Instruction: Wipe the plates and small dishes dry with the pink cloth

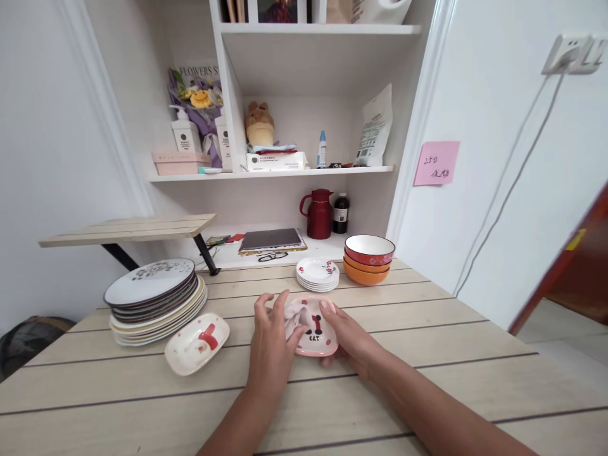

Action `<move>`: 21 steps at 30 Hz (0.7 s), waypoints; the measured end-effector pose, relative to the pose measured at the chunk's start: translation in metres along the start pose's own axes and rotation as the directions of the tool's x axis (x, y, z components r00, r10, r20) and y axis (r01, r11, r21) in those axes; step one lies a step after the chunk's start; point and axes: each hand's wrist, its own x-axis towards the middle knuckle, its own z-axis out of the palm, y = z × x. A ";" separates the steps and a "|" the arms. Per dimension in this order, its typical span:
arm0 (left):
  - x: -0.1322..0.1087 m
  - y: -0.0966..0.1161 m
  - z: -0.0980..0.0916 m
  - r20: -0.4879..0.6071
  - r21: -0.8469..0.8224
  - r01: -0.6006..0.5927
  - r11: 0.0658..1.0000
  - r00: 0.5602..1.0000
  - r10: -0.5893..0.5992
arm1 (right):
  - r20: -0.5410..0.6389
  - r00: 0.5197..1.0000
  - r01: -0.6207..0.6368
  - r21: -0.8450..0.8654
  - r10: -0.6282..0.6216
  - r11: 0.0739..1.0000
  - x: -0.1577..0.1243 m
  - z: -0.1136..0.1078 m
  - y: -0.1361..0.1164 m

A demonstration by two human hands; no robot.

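Observation:
A small pink dish (319, 339) marked "CAT" is held just above the wooden table (427, 354). My right hand (349, 335) grips its right edge, thumb on the rim. My left hand (272, 339) presses a white cloth (297, 316) into the dish's left side, fingers curled on the cloth. A similar cream dish (196, 342) with a red figure lies on the table to the left of my hands.
A tall stack of large plates (154, 297) stands at the left. A stack of small white saucers (318, 273) and stacked red and orange bowls (369, 258) sit behind the dish. Shelves beyond hold a red jug (319, 214), a laptop (271, 239) and bottles.

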 end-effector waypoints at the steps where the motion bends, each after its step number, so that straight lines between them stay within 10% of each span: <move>1: 0.000 0.001 -0.002 -0.006 0.014 -0.006 1.000 1.000 0.006 | -0.006 1.000 -0.007 0.008 0.007 1.000 0.001 0.000 0.000; 9: -0.003 0.013 -0.009 0.150 0.342 -0.345 0.874 0.938 0.312 | 0.020 0.999 0.051 -0.143 -0.048 0.988 -0.008 0.008 -0.004; 13: -0.002 0.015 -0.007 0.155 0.336 -0.104 0.936 0.986 0.053 | 0.122 0.967 0.246 -0.237 -0.222 0.940 -0.012 0.012 -0.003; 21: 0.001 0.005 0.005 0.067 -0.221 0.064 0.973 0.997 -0.050 | -0.005 1.000 0.027 -0.148 -0.028 0.989 -0.004 0.008 -0.001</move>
